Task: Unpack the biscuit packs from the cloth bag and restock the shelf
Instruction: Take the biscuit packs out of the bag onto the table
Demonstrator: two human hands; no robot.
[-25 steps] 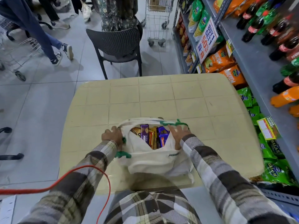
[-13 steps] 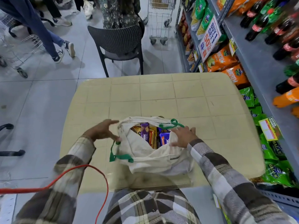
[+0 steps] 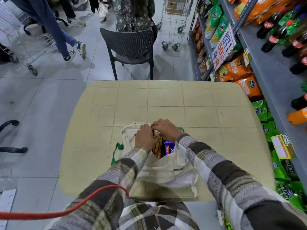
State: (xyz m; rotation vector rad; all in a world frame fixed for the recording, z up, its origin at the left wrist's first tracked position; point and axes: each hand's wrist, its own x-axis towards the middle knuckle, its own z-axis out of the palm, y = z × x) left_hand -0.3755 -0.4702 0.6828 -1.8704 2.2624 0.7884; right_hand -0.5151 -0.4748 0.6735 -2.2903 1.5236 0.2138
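Note:
A cream cloth bag [image 3: 166, 171] with green handles lies open on the beige tiled table [image 3: 166, 97], close to its near edge. Biscuit packs stand inside it: a blue pack [image 3: 168, 147] and orange-yellow packs [image 3: 157, 147] show between my wrists. Both hands are in the bag's mouth. My left hand [image 3: 145, 137] curls around the orange-yellow packs. My right hand [image 3: 167, 128] bends over the packs' top ends, fingertips meeting the left hand's; a purple pack edge shows between them. The grey shelf [image 3: 272, 77] runs along the right.
The shelf holds orange and green snack bags [image 3: 234, 70] and soda bottles [image 3: 272, 39]. A black chair [image 3: 129, 45] stands beyond the table, a shopping trolley [image 3: 174, 22] behind it. People's legs [image 3: 66, 40] move at far left. A red cable [image 3: 66, 211] crosses my left sleeve.
Both hands left the bag's rim and came together inside its mouth, closing on the biscuit packs. The bag's opening has folded inward. People at far left kept walking.

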